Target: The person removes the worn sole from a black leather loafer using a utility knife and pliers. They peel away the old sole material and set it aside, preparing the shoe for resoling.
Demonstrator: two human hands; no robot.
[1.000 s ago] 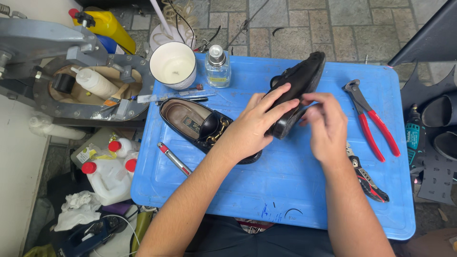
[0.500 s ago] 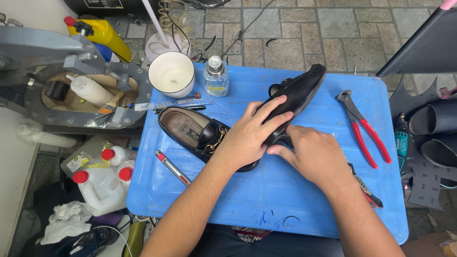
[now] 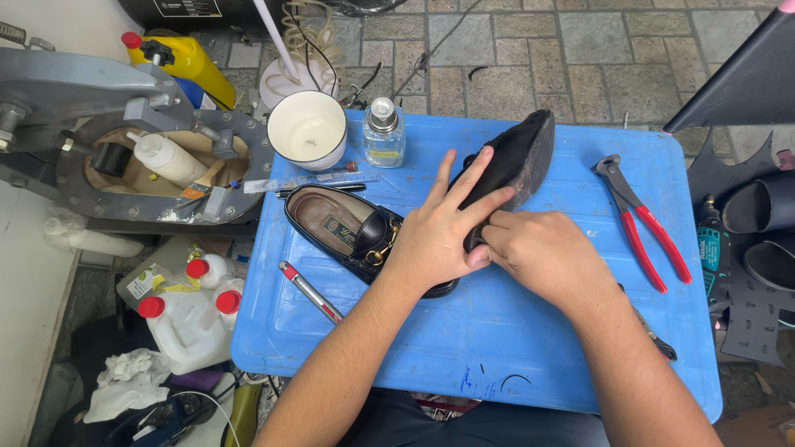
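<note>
On the blue tray (image 3: 497, 356), close to the near edge, two bare arms are seen reaching in. A little farther up the tray, the left hand (image 3: 439, 236) is laid flat and spread on a black shoe (image 3: 513, 165), not closed around it. The right hand (image 3: 538, 257) is curled shut at the low end of that shoe; what is pinched inside cannot be told. The shoe is tipped up on its side near the middle of the tray. It looks light, with a stiff sole and a softer top, so it is best held by the sole edge. Left of it, a second shoe (image 3: 331, 219) is lying open. At the far edge of the tray a white cup (image 3: 307, 130) and a small glass bottle (image 3: 384, 132) are standing, and red pliers (image 3: 642, 223) are lying at its right side
</note>
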